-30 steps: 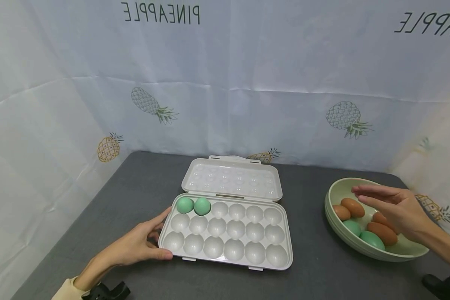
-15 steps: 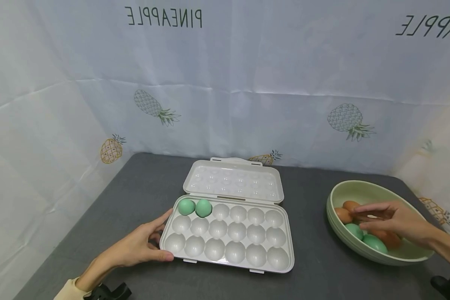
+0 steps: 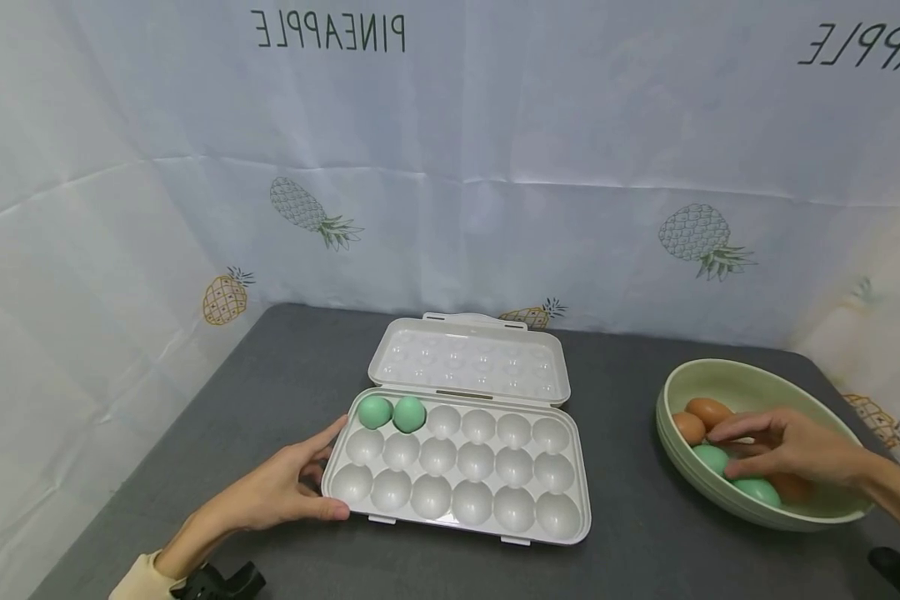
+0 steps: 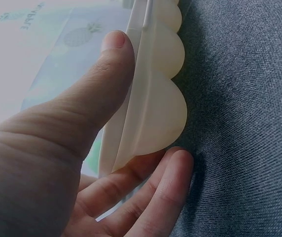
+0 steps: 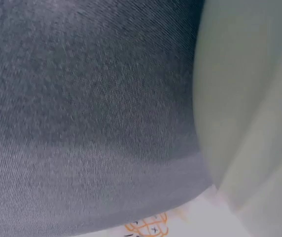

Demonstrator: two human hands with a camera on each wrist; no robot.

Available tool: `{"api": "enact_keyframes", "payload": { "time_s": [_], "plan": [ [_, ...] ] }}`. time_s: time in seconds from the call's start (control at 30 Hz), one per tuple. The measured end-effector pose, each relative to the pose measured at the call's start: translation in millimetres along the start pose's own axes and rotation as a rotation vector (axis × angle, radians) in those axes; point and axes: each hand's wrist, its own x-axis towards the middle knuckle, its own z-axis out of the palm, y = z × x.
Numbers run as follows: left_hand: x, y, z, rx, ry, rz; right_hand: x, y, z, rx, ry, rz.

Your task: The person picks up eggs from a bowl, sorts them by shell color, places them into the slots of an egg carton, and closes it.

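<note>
- left hand (image 3: 281,487) grips the smooth, round-cupped tray (image 3: 456,460) on the woven-looking desk (image 3: 637,500)
- right hand (image 3: 798,448), raised a second ago, now dips among oval eggs (image 3: 708,412) inside the round bowl (image 3: 783,396); can't tell if it's pinching one

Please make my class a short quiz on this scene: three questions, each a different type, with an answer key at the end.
1. Multiple choice. What does the left hand hold?
A) a brown egg
B) the egg tray
C) the pineapple sheet

2. True or false. The right hand rests on the open lid of the egg tray.

3. Count. How many green eggs sit in the egg tray?

Key
1. B, gripped at its left end.
2. False; it is inside the green bowl.
3. Two, side by side at the left of the back row.
</note>
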Motion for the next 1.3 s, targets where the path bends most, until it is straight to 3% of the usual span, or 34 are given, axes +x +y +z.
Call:
{"api": "enact_keyframes", "payload": {
  "time_s": [0.33, 0.5, 0.67, 0.77, 0.93, 1.17, 1.3],
  "plan": [
    [1.4, 0.4, -0.3, 0.014, 0.0, -0.006, 9.6, -4.4, 2.5, -0.105, -0.011, 0.093],
    [2.1, 2.3, -1.6, 0.019, -0.001, -0.01, 11.5, -3.4, 1.0, -0.015, -0.046, 0.071],
    [2.1, 2.3, -1.4, 0.016, -0.002, -0.011, 16.1, -3.8, 2.1, -0.017, -0.067, 0.039],
    [1.7, 1.6, -0.9, 0.012, -0.002, -0.016, 19.8, -5.5, 3.9, -0.027, -0.067, 0.065],
    [1.4, 1.3, 0.1, 0.003, -0.005, -0.017, 22.1, -5.2, 6.7, -0.083, -0.007, 0.098],
    [1.2, 1.3, -1.0, 0.02, -0.002, -0.006, 25.8, -9.9, 11.3, -0.084, 0.015, 0.065],
    [1.2, 1.1, -1.2, 0.019, -0.005, -0.006, 29.4, -18.0, 14.3, -0.099, 0.087, 0.058]
  ]
}}
